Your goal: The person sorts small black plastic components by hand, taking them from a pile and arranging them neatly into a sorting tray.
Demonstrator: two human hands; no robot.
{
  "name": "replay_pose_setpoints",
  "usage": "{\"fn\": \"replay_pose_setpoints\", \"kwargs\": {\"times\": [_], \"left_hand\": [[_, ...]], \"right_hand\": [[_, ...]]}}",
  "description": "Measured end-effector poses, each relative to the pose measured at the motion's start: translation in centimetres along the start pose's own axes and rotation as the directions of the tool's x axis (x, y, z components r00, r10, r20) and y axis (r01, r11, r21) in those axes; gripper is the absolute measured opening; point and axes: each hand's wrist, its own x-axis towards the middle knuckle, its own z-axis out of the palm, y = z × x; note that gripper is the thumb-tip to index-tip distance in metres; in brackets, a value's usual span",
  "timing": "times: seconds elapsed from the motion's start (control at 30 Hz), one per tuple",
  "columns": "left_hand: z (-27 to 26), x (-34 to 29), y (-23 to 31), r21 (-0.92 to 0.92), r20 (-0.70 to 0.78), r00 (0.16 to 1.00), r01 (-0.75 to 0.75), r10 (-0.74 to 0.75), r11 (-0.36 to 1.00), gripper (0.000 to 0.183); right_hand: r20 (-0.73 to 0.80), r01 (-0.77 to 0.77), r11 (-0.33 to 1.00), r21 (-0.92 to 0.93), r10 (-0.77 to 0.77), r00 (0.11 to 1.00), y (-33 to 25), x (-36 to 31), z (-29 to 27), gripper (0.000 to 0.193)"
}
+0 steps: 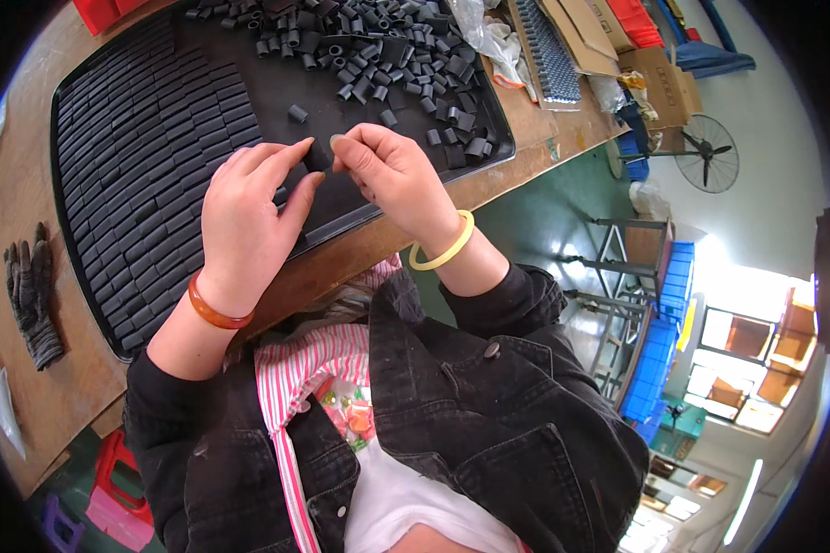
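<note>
My left hand (249, 207) is over the front part of a large black tray (272, 83), thumb and forefinger curved around a small dark black piece (318, 158). Facing it, my right hand (383, 164) has thumb and fingers pinched together close to that piece; whether something small sits in the pinch is hidden. Tight rows of short black tubular pieces (148, 184) fill the tray's left side. Loose black tubes (364, 51) lie heaped at its far side. A single loose tube (297, 113) lies just beyond my hands.
The tray rests on a wooden table (23, 369). A dark work glove (32, 295) lies left of it. Cardboard (576, 37) and a ridged grey sheet (546, 60) are at the far right. A standing fan (707, 152) and blue bins (650, 355) stand beyond the table.
</note>
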Motion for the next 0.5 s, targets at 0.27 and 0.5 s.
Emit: {"fn": "replay_pose_setpoints", "kwargs": {"times": [0.27, 0.5], "left_hand": [[0.1, -0.1, 0.2, 0.108, 0.014, 0.997, -0.078, 0.077, 0.991, 0.032], [-0.1, 0.1, -0.1, 0.066, -0.012, 0.998, -0.067, 0.068, 0.996, 0.031]], "right_hand": [[-0.045, 0.157, 0.853, -0.497, -0.206, 0.977, -1.3, -0.3, 1.1, 0.023], [-0.027, 0.211, 0.836, -0.506, -0.26, 0.965, -1.2, -0.5, 1.3, 0.019]]}}
